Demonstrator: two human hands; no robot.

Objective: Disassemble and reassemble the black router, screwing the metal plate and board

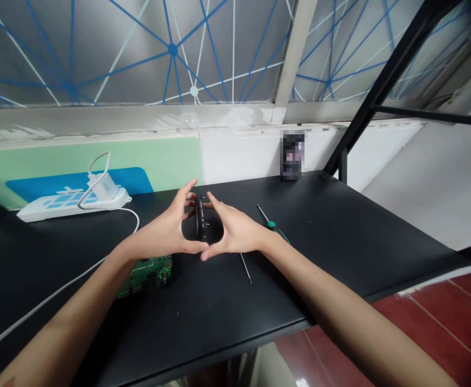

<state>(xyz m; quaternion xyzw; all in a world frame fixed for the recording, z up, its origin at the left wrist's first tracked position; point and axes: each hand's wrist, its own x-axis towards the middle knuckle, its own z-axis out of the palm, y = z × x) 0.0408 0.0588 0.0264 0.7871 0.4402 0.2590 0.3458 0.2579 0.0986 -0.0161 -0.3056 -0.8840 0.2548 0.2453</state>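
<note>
A thin black plastic cover [198, 217] stands on edge between my hands, with small posts or pins sticking out of its right side. My left hand [174, 228] curves around it from the left, its fingers at the far end and its thumb at the near end. From the right, my right hand [235, 228] reaches the same piece, fingertips near its far end and thumb beside the left thumb. Part of the cover's grip points is hidden by the fingers. Below my left wrist lies a green circuit board [154, 271], partly covered by the forearm.
A screwdriver with a green handle [273, 226] lies beyond my right wrist; a thin metal shaft [246, 269] lies nearer. A white power strip [58, 205] with a plugged-in charger [103, 185] and cable rests at the back left. A pixelated dark object [292, 156] leans against the wall.
</note>
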